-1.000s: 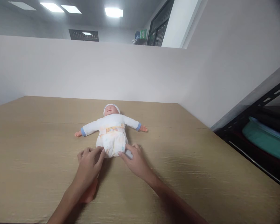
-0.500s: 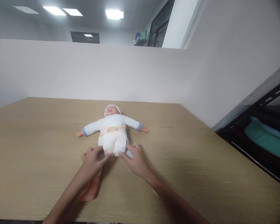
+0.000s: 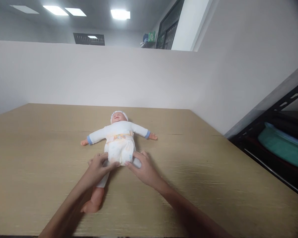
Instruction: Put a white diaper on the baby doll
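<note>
A baby doll in a white top and white cap lies on its back on the wooden table, arms spread, head away from me. It wears a white printed diaper. My left hand is closed on the doll's left-side thigh at the diaper's lower edge; that leg stretches toward me, bare foot showing. My right hand grips the other thigh beside the diaper, fingers curled over it, hiding that leg.
A white partition wall stands behind the table and along its right side. A black metal shelf at the right holds a teal item.
My left hand has slid inward along the diaper's lower edge, and the doll's leg under my left arm has come further into view. The right hand has hardly moved.
</note>
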### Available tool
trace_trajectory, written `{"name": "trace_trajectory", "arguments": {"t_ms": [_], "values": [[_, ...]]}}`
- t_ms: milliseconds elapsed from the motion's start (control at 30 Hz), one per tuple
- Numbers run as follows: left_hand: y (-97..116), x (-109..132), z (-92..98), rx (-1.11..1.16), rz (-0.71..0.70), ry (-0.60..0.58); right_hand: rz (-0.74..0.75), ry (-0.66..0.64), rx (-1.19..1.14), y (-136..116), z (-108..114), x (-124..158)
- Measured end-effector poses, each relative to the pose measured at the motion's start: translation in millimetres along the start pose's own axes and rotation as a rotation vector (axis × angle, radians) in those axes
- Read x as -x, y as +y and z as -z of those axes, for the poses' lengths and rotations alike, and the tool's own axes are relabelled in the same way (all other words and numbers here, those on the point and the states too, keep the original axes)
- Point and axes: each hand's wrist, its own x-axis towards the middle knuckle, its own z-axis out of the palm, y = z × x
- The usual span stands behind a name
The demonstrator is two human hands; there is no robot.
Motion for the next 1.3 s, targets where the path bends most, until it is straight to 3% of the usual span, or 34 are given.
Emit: {"name": "trace_trajectory", "arguments": {"t_ms": [133, 300, 500, 700, 933, 1133, 1300], "values": [[-7.7, 0.2, 3.7, 0.193, -0.099, -0.071, 0.033, -0.063, -0.016, -2.2, 4.2, -3.0], [-14.5, -3.7, 3.2, -0.01, -0.103, -0.033, 0.025, -0.048, -0.067, -0.8, 8.4, -1.3], [-20.8, -12.7, 1.4, -0.082, -0.243, -0.034, 0.013, -0.07, 0.112, -0.4, 9.8, -2.3], [-23.7, -13.9, 4.2, -0.076, -0.222, -0.083, -0.004, -0.127, 0.165, -2.0, 11.1, -8.3], [-32.9, -13.0, -0.8, 0.099, -0.113, -0.07, -0.09, -0.163, -0.154, 0.9, 19.8, -7.0], [-24.2, -11.6, -3.7, 0.382, -0.073, -0.045, -0.229, -0.244, -0.684, -1.1, 20.3, -14.9], [-17.1, -11.0, -6.2, 0.63, 0.013, -0.076, -0.23, -0.237, -0.738, 1.2, 17.4, -15.9]]}}
